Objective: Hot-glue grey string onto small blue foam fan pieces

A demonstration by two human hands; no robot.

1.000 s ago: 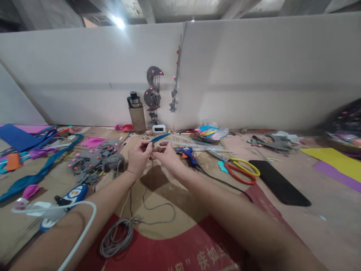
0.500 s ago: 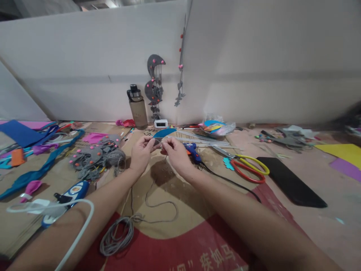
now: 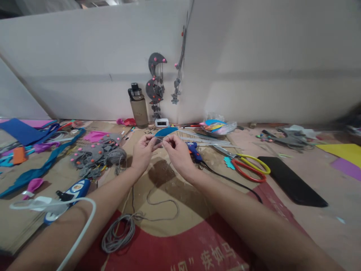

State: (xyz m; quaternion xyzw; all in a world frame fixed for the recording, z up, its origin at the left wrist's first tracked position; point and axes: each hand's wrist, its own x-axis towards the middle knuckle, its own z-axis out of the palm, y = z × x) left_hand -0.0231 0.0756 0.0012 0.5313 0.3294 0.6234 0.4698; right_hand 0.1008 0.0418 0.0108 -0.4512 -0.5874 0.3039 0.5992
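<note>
My left hand [image 3: 143, 153] and my right hand [image 3: 178, 155] meet over the cardboard, fingertips pinched together. Between them is a small dark grey piece [image 3: 159, 139], perhaps felt, partly covered by the fingers. A thin grey string [image 3: 161, 203] runs down from near my right fingers to a loose coil of string [image 3: 118, 234] on the cardboard. Just behind the fingertips lies a blue curved piece [image 3: 166, 131]. Close to my right hand is a blue glue gun [image 3: 193, 148] with a black cord.
Scissors [image 3: 251, 165] and a black phone-like slab [image 3: 290, 180] lie to the right. Grey felt shapes with pompoms [image 3: 94, 152] and a yarn ball [image 3: 117, 155] sit left. A bottle [image 3: 139, 109] stands by the wall, near hanging grey moon ornaments [image 3: 155, 75]. A white cable [image 3: 81, 237] crosses my left forearm.
My fingers have shifted slightly around the small grey piece, both hands still pinching close together. The strand hanging on the wall has swung and turned. The view has moved a little.
</note>
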